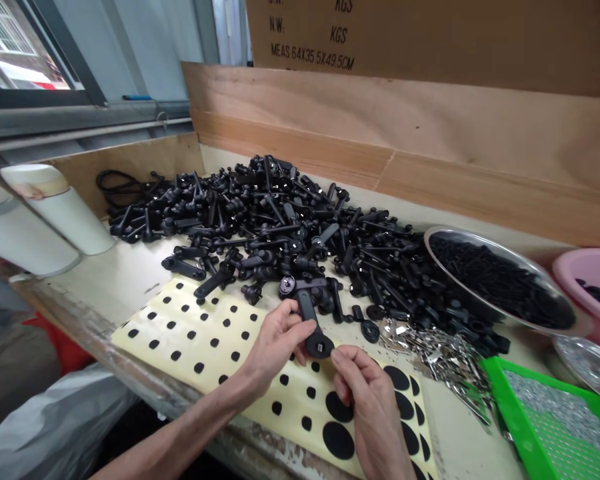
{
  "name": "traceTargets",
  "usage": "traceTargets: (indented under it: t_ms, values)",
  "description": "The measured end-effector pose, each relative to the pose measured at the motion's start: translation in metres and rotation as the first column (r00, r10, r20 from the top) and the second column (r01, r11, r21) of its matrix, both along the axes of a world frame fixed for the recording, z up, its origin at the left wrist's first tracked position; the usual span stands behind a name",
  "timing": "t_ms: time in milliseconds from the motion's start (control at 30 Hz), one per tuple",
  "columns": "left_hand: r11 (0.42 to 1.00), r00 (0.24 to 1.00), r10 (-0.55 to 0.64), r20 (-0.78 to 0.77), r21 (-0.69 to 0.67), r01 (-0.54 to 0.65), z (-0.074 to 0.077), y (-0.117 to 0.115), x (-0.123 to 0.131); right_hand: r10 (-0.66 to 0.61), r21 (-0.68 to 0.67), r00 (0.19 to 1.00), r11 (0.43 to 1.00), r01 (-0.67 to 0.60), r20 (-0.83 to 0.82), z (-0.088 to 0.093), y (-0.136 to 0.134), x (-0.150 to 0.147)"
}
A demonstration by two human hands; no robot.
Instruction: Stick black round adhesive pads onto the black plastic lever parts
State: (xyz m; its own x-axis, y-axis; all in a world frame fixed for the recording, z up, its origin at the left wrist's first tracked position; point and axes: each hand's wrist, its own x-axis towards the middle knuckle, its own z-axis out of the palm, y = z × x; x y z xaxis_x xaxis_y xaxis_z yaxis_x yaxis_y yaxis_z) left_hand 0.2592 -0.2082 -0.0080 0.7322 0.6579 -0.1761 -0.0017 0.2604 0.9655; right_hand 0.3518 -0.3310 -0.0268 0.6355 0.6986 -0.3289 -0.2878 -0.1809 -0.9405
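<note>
My left hand [281,335] grips a black plastic arm [307,310] with a round end that has a small light slot in it. Close by on the right, my right hand [363,383] has thumb and forefinger pinched together at the edge of that round end; whether something small is between them I cannot make out. Beneath both hands lies a pale yellow sticker sheet [180,343] with small black dots and larger black discs [339,440]. Just beyond the hands spreads a heap of similar black parts [260,220].
Small metal pieces [445,357] lie right of the heap. Farther right are a steel bowl [433,235] of thin black parts, a pink basin [575,267] and a green tray [510,407] with clear bits. White bottles [87,220] stand left; wooden boards [330,153] edge the back.
</note>
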Motion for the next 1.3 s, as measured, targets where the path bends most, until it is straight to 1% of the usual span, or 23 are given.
traceTargets:
  t_ms: [333,533,700,867,933,1033,1100,1300]
  values:
    - [1.000,1.000,0.005,-0.010,-0.011,-0.005,0.003,-0.001,0.000,-0.033,-0.004,0.999,0.999,0.033,-0.015,0.002,0.002,-0.002]
    - [1.000,1.000,0.019,-0.012,-0.011,-0.019,0.006,-0.001,0.000,-0.068,-0.013,0.996,0.998,0.069,0.050,0.008,0.003,-0.004]
    - [1.000,1.000,0.013,0.005,-0.016,-0.013,0.008,-0.001,-0.001,-0.064,-0.011,0.994,0.998,0.065,0.093,0.010,0.004,-0.006]
    - [1.000,1.000,-0.004,0.018,-0.029,0.004,0.008,-0.002,-0.002,-0.089,-0.028,0.977,0.995,0.096,0.195,0.013,0.004,-0.008]
    - [1.000,1.000,0.006,0.023,-0.029,-0.005,0.006,-0.002,-0.002,-0.091,-0.040,0.961,0.994,0.105,0.263,0.014,0.004,-0.010]
    - [0.999,0.999,0.018,0.034,-0.028,-0.017,0.006,-0.001,-0.002,-0.082,-0.034,0.903,0.994,0.106,0.422,0.013,0.002,-0.012]
    - [0.999,0.999,0.013,0.042,-0.030,-0.012,0.006,-0.001,-0.003,-0.072,-0.017,0.862,0.996,0.093,0.501,0.011,0.000,-0.011]
    - [0.999,0.999,-0.012,0.040,-0.042,0.013,0.005,0.000,-0.003,-0.013,-0.032,0.836,0.999,0.037,0.549,0.004,-0.002,-0.003]
